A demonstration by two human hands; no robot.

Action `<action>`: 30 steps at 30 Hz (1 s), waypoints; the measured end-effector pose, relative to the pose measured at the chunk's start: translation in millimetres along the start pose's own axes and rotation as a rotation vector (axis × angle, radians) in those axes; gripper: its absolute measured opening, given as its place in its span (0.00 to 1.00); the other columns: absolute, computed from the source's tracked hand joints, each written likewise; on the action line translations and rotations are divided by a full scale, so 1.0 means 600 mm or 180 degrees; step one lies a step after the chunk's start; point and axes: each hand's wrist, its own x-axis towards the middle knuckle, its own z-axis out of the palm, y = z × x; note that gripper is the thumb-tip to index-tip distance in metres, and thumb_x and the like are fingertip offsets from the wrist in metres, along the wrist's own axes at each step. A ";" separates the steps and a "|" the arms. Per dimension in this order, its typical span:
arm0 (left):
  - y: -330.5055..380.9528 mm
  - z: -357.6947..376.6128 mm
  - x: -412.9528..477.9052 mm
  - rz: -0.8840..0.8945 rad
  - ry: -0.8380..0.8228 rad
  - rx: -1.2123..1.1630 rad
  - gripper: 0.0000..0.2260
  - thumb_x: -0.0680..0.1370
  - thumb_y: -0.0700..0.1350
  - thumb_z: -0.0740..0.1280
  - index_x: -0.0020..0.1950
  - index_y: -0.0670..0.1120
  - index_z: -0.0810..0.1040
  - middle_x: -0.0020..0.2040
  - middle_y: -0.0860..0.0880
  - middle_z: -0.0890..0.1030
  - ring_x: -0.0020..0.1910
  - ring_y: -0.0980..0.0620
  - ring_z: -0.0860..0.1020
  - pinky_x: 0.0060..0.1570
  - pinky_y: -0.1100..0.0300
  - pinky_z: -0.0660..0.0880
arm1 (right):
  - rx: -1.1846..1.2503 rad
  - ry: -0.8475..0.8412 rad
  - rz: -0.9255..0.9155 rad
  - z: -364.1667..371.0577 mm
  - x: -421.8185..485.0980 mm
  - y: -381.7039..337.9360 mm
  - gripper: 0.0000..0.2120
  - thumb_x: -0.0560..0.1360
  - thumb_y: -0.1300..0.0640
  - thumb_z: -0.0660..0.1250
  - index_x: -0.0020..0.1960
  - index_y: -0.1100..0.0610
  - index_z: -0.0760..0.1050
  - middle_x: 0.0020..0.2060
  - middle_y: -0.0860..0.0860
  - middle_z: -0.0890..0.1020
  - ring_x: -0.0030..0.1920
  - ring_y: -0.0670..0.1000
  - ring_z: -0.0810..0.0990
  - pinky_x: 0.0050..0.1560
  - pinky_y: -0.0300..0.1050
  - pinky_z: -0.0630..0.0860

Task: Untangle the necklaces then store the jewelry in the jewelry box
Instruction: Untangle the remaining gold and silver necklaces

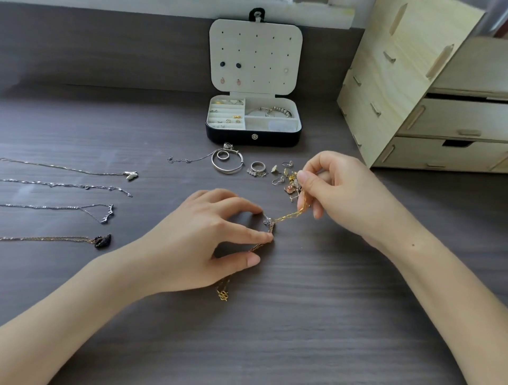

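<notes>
Tangled chains [286, 217]: strung diagonally between both hands, mid-table [302, 329].
Left hand [203, 241]: pinches the lower end.
Right hand [341, 189]: pinches the raised upper end.

Rings [242, 165] lie before the jewelry box [253, 136].

Dark wood-grain desk [302, 343], matching raised back panel [110, 55], pale wall [165, 3] strip above, light plywood drawer unit [453, 118] at right, one drawer ajar, soft even daylight
</notes>
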 end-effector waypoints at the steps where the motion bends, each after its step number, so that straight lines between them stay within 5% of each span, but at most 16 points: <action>1: -0.001 -0.002 -0.001 -0.0009 -0.0041 -0.0003 0.15 0.75 0.62 0.60 0.58 0.63 0.79 0.63 0.53 0.76 0.60 0.50 0.73 0.58 0.53 0.67 | 0.0032 -0.0122 0.0003 -0.001 -0.001 -0.001 0.08 0.79 0.58 0.61 0.42 0.57 0.71 0.28 0.49 0.82 0.24 0.45 0.73 0.28 0.33 0.68; 6: 0.001 -0.012 -0.010 -0.0073 -0.0333 -0.0188 0.18 0.72 0.68 0.58 0.60 0.70 0.73 0.72 0.53 0.68 0.71 0.53 0.62 0.67 0.54 0.57 | 0.0003 -0.0997 0.0024 -0.015 -0.012 -0.007 0.07 0.78 0.59 0.63 0.41 0.57 0.72 0.28 0.50 0.82 0.26 0.45 0.73 0.29 0.34 0.69; 11: -0.005 -0.019 -0.019 0.0039 -0.0603 -0.0376 0.20 0.70 0.72 0.55 0.61 0.77 0.65 0.76 0.60 0.54 0.74 0.64 0.44 0.73 0.56 0.40 | -0.1101 -0.1746 -0.0033 -0.027 -0.019 -0.008 0.07 0.77 0.57 0.64 0.40 0.55 0.72 0.28 0.47 0.82 0.26 0.43 0.74 0.31 0.34 0.69; 16: 0.000 -0.027 -0.015 0.0019 -0.0359 -0.0636 0.17 0.70 0.70 0.57 0.57 0.72 0.73 0.72 0.60 0.66 0.72 0.68 0.55 0.74 0.56 0.43 | -0.1878 -0.1812 -0.0070 -0.026 -0.026 -0.008 0.07 0.75 0.52 0.66 0.39 0.50 0.72 0.28 0.43 0.81 0.27 0.39 0.75 0.33 0.36 0.69; 20: 0.006 -0.021 -0.007 -0.0090 0.0255 -0.0557 0.15 0.74 0.62 0.60 0.43 0.56 0.82 0.54 0.59 0.78 0.53 0.62 0.73 0.62 0.58 0.64 | -0.1519 -0.1216 -0.0349 -0.016 -0.026 -0.008 0.05 0.71 0.48 0.70 0.39 0.47 0.75 0.29 0.45 0.79 0.33 0.39 0.74 0.34 0.37 0.68; 24: 0.022 -0.006 -0.001 -0.0275 0.0598 -0.0322 0.12 0.70 0.62 0.63 0.38 0.56 0.79 0.41 0.58 0.76 0.42 0.57 0.71 0.47 0.56 0.65 | -0.1490 -0.1268 -0.0505 0.004 -0.032 -0.012 0.06 0.69 0.47 0.72 0.40 0.46 0.77 0.31 0.45 0.77 0.34 0.40 0.73 0.36 0.38 0.70; 30: 0.026 0.010 -0.002 -0.0241 0.0337 -0.0384 0.08 0.70 0.59 0.62 0.40 0.56 0.76 0.42 0.59 0.74 0.41 0.60 0.69 0.48 0.59 0.64 | -0.1950 -0.1553 -0.0643 0.007 -0.037 -0.012 0.08 0.73 0.47 0.68 0.38 0.46 0.73 0.38 0.44 0.75 0.40 0.42 0.71 0.42 0.37 0.67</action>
